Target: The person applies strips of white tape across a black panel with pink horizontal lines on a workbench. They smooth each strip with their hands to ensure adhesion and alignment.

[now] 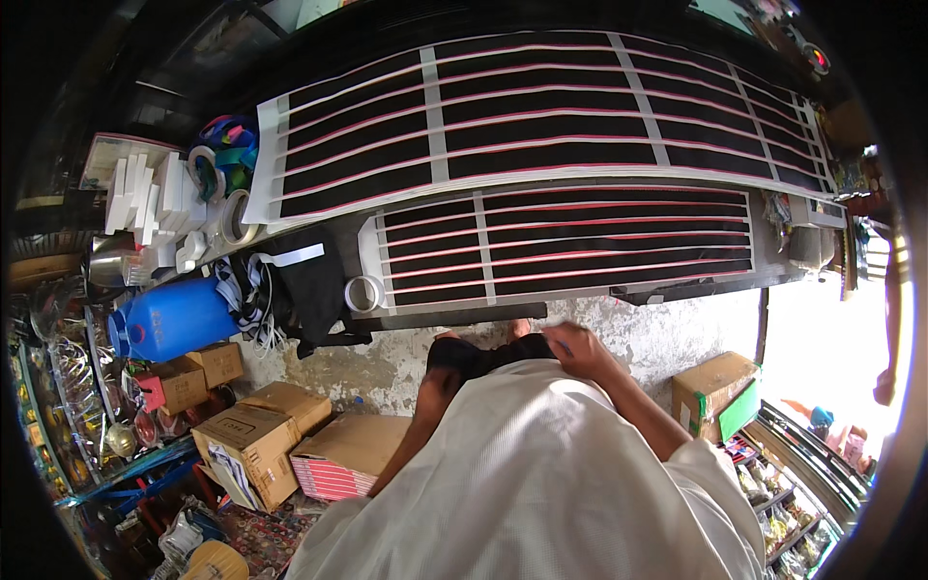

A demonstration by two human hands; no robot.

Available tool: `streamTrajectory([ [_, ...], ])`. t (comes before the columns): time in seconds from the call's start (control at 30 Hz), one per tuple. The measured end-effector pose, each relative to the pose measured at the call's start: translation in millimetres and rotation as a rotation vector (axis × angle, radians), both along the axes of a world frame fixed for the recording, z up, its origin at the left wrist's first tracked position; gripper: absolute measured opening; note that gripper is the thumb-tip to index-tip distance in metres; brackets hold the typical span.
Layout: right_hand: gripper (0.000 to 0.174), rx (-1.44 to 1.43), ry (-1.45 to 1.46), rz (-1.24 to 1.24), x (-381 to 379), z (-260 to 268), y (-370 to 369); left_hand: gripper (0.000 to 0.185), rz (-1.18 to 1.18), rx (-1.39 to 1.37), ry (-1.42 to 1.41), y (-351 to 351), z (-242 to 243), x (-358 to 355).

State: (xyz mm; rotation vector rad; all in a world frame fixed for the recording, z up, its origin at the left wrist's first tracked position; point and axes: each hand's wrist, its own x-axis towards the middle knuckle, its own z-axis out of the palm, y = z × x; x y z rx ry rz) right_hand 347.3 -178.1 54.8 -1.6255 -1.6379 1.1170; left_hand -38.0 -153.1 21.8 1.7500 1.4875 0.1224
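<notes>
My right hand (576, 350) hangs by the dark shorts at my waist, with its fingers bent. My left hand (441, 380) is lowered at the other side of the shorts, in shadow, and its fingers are hard to make out. Neither hand touches the table. Before me, a long sheet with black panels and white and red stripes (540, 116) lies along the far part of the table. A smaller striped sheet (573, 250) lies nearer, its left edge beside a roll of white tape (364, 293). Pale strips cross both sheets.
A roll of tape (239, 217), white blocks (134, 196) and colourful ribbons (235, 156) sit at the table's left. Below are a black bag (308, 290), a blue plastic jerrycan (174, 319) and cardboard boxes (279, 457). Another cardboard box (714, 388) stands right, near stocked shelves (786, 515).
</notes>
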Motion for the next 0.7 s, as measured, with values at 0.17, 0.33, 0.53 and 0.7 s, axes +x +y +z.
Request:
streamTrajectory([
  [0.17, 0.023, -0.302, -0.294, -0.179, 41, -106, -114, 0.027, 0.725, -0.277, -0.355, -14, -55, -70],
  [0.33, 0.019, -0.498, -0.917, 0.381, 73, -202, -175, 0.036, 0.333, -0.288, -0.099, -28, -90, -120],
  [0.53, 0.021, -0.465, -0.857, 0.304, 22, -203, -202, 0.038, 0.506, -0.454, -0.163, -131, -148, -196],
  [0.7, 0.033, -0.372, -0.378, 0.004, -46, -170, -209, 0.039, 0.487, -0.41, -0.168, -226, -158, -255],
])
